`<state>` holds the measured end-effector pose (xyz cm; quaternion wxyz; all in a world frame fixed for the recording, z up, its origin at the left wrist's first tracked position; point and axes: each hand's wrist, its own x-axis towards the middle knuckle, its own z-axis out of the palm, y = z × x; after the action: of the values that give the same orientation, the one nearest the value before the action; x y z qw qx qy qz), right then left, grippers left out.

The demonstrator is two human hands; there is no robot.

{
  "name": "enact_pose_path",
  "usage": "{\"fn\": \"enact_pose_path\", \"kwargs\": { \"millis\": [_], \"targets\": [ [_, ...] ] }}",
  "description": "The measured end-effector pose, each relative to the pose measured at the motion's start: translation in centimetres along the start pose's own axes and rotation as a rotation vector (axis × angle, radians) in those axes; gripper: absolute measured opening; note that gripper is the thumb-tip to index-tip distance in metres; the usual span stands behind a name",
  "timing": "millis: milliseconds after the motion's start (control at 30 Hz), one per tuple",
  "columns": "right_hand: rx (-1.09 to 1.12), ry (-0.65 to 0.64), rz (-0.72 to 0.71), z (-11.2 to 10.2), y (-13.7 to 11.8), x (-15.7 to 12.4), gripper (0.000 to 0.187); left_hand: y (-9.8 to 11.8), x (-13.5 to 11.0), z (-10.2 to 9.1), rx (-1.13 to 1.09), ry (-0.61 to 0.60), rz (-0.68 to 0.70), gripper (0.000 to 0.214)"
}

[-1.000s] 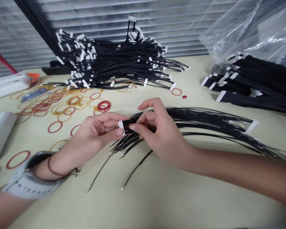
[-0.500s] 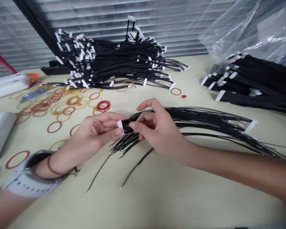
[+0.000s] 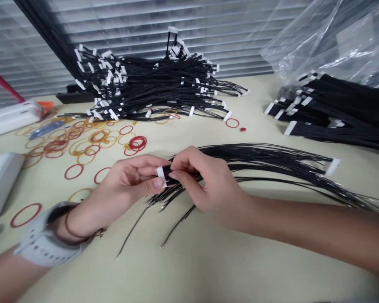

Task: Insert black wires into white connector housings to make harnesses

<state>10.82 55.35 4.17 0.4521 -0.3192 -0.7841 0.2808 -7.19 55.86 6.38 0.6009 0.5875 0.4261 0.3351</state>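
At a pale tabletop (image 3: 259, 261), we see a person's two bare hands meet over a white connector (image 3: 161, 177), near the middle of the view. The left hand (image 3: 124, 179) clamps the connector between thumb and fingers; the right hand (image 3: 210, 181) is closed in a pinch on the black wires (image 3: 168, 174) just behind it. Exactly how many strands lie in that pinch we cannot tell, since the fingers cover them.

We judge the step in hand to be close fingerwork where wires and connector meet. As we read it, the next move calls for a steady left grip and fine, square control from the right fingertips, so that no strand is bent or tugged.

Beside and behind the right hand we see a long wire bundle (image 3: 265, 164) sweep to the right, with a second connector (image 3: 332, 167) near its far end. Two stray wires (image 3: 131, 231) reach toward us, their tips apart. Red and yellow rubber bands (image 3: 137, 144) lie scattered at left; behind them rises a heap of finished-looking cables (image 3: 164, 84). At far right, we see a flat cable stack (image 3: 350, 101) beside clear plastic (image 3: 360, 46).
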Motion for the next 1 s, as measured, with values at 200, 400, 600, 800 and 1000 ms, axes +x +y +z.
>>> {"fn": "enact_pose_path", "kwargs": {
  "millis": [200, 400, 600, 800, 1000],
  "targets": [
    [-0.041, -0.013, -0.169, 0.0, 0.0, 0.0, 0.015, -0.4, -0.2, -0.4, -0.007, 0.032, -0.005, 0.025],
    [-0.008, -0.031, -0.154, 0.2, 0.0, -0.3, 0.016, 0.2, -0.6, 0.0, 0.007, 0.035, -0.006, 0.022],
    [-0.05, -0.05, -0.166, 0.3, 0.2, -0.6, 0.016, 0.6, -0.6, 0.8, 0.037, 0.078, 0.013, 0.021],
    [-0.012, -0.077, -0.179, 0.1, -0.2, -0.4, 0.014, 0.9, -0.6, 0.3, 0.015, 0.036, 0.031, 0.017],
    [-0.014, 0.014, -0.057, -0.1, -0.4, 0.0, 0.009, 1.9, -0.3, 0.0, 0.19, 0.095, 0.076, 0.009]
  ]
}}
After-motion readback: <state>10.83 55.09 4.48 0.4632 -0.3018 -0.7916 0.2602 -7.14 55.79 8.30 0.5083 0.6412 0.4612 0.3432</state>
